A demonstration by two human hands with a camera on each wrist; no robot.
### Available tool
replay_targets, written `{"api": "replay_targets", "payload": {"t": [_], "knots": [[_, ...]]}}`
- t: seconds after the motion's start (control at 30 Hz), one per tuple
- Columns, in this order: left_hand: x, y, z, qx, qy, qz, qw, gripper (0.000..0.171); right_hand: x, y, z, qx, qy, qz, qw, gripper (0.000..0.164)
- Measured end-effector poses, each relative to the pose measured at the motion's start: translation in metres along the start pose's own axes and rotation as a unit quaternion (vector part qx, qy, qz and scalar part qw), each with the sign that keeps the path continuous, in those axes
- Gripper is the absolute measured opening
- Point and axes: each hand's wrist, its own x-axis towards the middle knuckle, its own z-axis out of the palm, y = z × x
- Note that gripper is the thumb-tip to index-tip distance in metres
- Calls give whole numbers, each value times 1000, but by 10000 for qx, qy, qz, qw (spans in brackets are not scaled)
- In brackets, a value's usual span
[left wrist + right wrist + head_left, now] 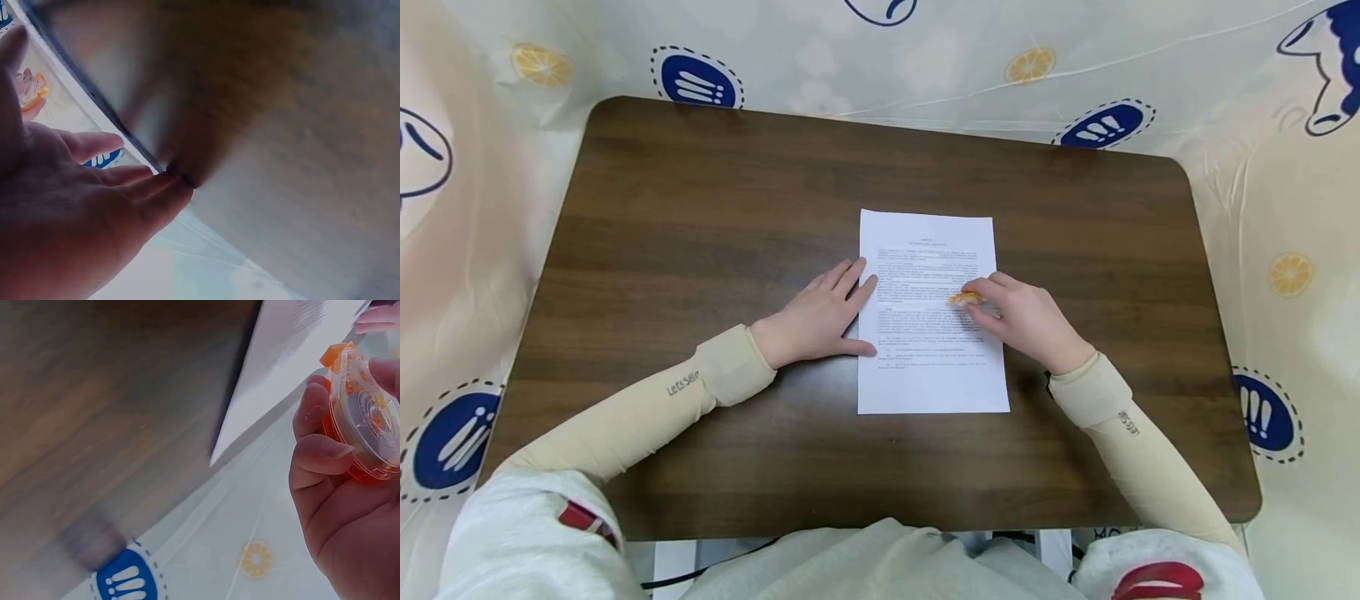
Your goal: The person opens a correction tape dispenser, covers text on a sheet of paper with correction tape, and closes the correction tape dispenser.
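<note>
A printed sheet of paper (895, 392) lies flat on the brown table. My left hand (820, 321) is spread out, its fingertips and thumb resting on the sheet's left edge. In the left wrist view the left hand (94, 194) shows straight fingers with nothing in them. My right hand (1030, 321) holds an orange and clear correction tape (966, 297) over the right half of the text. In the right wrist view, thumb and curled fingers grip the correction tape (365, 415), whose clear case shows a grey reel inside. Its orange tip points toward the paper.
The brown wooden table (715, 208) has rounded corners and extends around the sheet on all sides. A pale patterned curtain (925, 92) with blue badges and orange slices surrounds it. A black cable (715, 567) runs below the near table edge.
</note>
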Motion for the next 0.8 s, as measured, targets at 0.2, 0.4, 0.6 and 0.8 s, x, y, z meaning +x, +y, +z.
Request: {"api": "replay_targets", "payload": {"t": [0.2,0.4,0.6,0.8], "knots": [[-1,1,3,258,-11,-50,9997,114,13,-18,4,-68,-14,-330,9994,23],[0,2,6,269,-90,-146,9995,112,22,-39,18,-67,-153,-825,9965,21],[-1,1,5,137,-55,-70,9999,108,29,-56,29,46,-304,-1081,9937,21],[-2,0,2,133,-43,-57,9999,106,39,-68,31,-82,-253,-1319,9909,20]]}}
